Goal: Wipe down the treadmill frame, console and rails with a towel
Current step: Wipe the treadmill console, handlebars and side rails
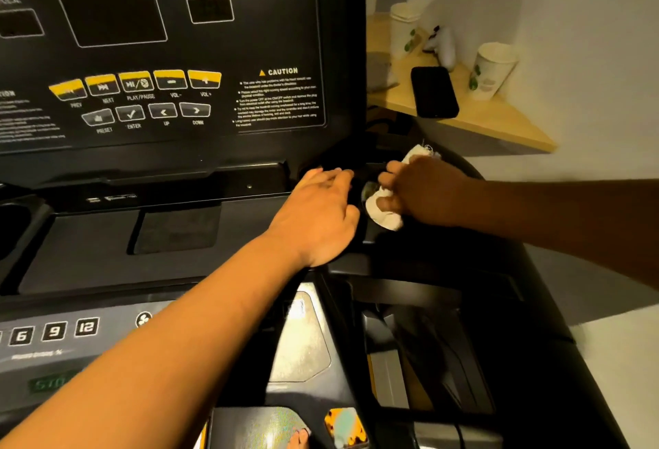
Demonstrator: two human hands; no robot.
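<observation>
The black treadmill console (171, 56) fills the left and top, with yellow buttons and a caution label. My right hand (424, 191) grips a white towel (383, 211), pressing it into the round cup holder at the console's right side. Bits of towel stick out above and below the fingers. My left hand (322, 211) lies flat, palm down, on the console tray just left of the cup holder, holding nothing. The right rail (499, 270) runs down beneath my right forearm.
A wooden corner shelf (499, 120) at the upper right carries a black phone (433, 92), two paper cups (490, 68) and a small white object. A lower panel with number keys (53, 331) sits near the bottom left. White walls stand to the right.
</observation>
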